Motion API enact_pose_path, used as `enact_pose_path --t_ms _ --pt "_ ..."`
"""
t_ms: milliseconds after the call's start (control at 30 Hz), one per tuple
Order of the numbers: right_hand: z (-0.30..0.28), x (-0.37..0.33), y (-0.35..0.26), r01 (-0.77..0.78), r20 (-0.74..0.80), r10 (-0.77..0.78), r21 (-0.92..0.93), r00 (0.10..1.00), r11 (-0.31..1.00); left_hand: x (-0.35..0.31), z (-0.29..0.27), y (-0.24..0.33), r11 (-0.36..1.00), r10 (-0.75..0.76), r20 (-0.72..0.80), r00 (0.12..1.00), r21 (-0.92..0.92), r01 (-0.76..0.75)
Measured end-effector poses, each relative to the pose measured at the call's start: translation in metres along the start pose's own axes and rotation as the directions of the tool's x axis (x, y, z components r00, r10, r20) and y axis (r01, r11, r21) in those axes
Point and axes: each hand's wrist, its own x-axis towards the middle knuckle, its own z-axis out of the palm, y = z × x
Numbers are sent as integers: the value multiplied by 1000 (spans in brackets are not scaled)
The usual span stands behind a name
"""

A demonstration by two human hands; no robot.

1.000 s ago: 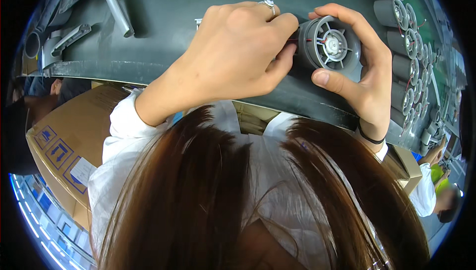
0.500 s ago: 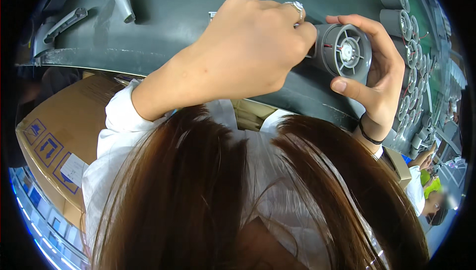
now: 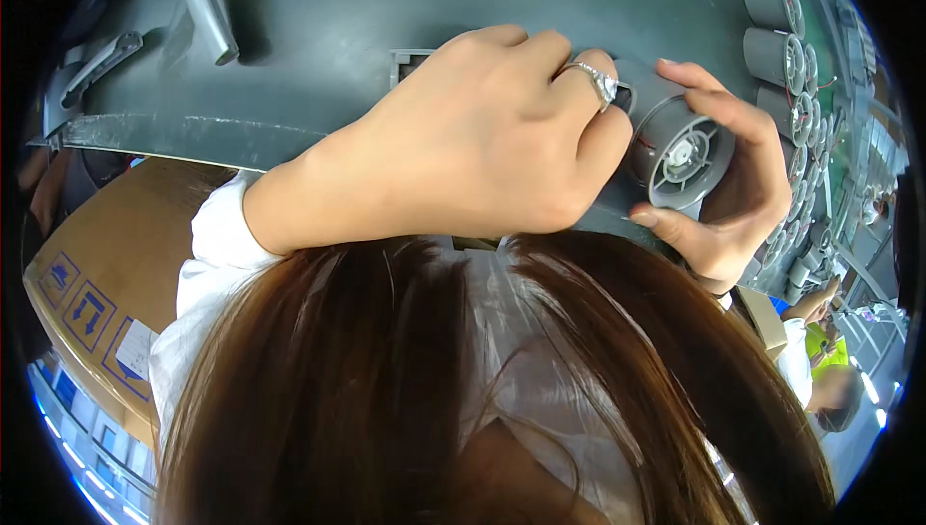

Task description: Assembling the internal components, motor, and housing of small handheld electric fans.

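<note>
My left hand [image 3: 473,134], with a ring on one finger, is closed with its knuckles up, in front of my chest. It grips a grey plastic part [image 3: 409,60], mostly covered by the hand; one squarish end shows past the wrist side. At the right, my right hand [image 3: 748,173] curls round a grey cylindrical fan housing [image 3: 699,153], thumb below and fingers above. The housing's open round end, with spokes, a pale hub and a bit of red wire, tilts toward me. My left fingertips are hidden beside the housing, and whether the two parts are joined I cannot tell.
Several similar grey fan housings [image 3: 772,57] stand in rows along the right of the dark green table [image 3: 318,52]. Curved grey handle-like pieces [image 3: 204,9] lie at the far left. A cardboard box [image 3: 116,235] is at the lower left; another person [image 3: 820,361] is at the far right.
Both hands and the housing sit lower in view, and the housing's open end tips further downward. More of the grey part shows beyond my left wrist. The grip of both hands stays.
</note>
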Motion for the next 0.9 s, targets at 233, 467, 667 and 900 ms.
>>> enact_pose_path --t_ms 233,467,667,900 --pt "7 3 10 352 -8 -359 -178 933 919 3 1 -4 996 86 -170 982 34 -81" --pt "7 4 15 402 -41 -409 -117 911 908 8 -3 -7 985 170 -195 966 61 -161" --pt "8 9 18 461 -45 -465 -79 884 884 10 -6 -9 987 162 -163 973 44 -157" --pt "6 9 8 396 -39 -409 -182 912 900 7 2 -10 991 132 -163 978 13 -132"
